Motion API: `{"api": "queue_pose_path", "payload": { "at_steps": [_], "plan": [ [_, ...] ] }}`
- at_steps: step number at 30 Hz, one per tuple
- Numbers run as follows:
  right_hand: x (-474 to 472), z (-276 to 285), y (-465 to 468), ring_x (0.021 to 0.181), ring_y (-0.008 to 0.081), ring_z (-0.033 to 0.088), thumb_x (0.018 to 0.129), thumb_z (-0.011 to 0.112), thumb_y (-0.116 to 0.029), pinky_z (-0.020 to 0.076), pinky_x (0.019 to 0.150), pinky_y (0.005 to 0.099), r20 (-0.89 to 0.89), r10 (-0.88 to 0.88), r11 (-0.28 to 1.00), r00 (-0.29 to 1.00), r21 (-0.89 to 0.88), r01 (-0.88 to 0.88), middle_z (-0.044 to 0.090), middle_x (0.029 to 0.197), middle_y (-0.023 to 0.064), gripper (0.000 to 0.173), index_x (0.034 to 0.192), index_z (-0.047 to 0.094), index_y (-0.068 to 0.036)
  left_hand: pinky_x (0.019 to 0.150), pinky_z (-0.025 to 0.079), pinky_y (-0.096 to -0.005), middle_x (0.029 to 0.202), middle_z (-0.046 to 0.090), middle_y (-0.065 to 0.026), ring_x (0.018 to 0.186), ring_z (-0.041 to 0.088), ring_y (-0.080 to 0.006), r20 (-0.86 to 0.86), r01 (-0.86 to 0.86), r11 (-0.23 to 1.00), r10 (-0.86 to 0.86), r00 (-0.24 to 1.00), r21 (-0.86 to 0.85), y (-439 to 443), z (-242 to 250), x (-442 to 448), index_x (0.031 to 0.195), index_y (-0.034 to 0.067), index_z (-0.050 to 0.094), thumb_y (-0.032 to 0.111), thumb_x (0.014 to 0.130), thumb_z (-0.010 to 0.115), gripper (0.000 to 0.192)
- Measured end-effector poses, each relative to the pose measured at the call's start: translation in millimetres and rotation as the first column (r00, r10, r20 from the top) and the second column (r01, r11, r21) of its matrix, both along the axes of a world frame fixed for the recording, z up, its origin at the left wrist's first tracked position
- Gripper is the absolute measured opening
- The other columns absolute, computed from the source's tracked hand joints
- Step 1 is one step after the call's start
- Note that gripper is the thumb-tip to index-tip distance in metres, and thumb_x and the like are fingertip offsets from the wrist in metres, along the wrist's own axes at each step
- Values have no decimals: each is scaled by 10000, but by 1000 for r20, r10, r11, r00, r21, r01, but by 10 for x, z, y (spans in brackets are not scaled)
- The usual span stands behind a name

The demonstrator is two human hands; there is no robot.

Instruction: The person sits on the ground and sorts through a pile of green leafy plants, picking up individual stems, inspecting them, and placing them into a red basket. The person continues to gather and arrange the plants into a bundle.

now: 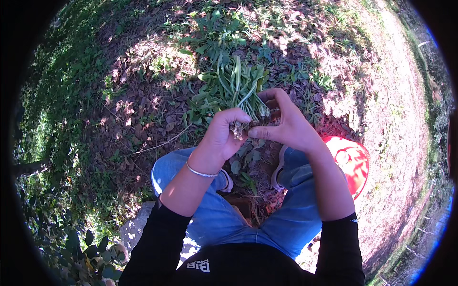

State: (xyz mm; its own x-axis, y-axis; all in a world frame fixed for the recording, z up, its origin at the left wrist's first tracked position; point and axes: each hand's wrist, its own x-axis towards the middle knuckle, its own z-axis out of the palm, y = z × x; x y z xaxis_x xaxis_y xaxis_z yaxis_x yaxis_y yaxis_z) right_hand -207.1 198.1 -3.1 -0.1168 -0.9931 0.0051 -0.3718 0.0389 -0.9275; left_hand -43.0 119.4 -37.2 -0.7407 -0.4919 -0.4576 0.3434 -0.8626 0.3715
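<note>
A bunch of leafy green plants [236, 84] lies with its leaves pointing away from me, its pale stem ends gathered near my hands. My left hand [227, 132] is closed around the root ends [238, 131] of some stems, the thumb lying over them. On the other side, my right hand [286, 119] is curved beside the stem ends, thumb and fingers apart. Its thumb tip is close to the roots in my left hand; whether they touch, I cannot tell. The fingertips of the right hand are partly hidden behind the stems.
Dry leaves [143, 111], weeds and grass cover the ground around the bunch. A red round object [362, 161] stands beside my right knee. My shoes [225, 180] are below my hands, between my bent legs. A thin twig [164, 143] lies at the left, and a pale stone [137, 223] near my left thigh.
</note>
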Motion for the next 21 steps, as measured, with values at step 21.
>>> {"api": "queue_pose_path", "payload": {
  "at_steps": [21],
  "plan": [
    [-78, 40, -2, 934, 152, 570, 930, 482, -581, 465, 791, 301, 412, -322, 878, 852, 466, 106, 600, 1094, 84, 617, 1154, 579, -14, 857, 553, -458, 1024, 651, -238, 907, 664, -344, -225, -35, 986, 72, 972, 165, -60, 23, 14, 1140, -81, 561, 111, 769, 612, 422]
  ]
}}
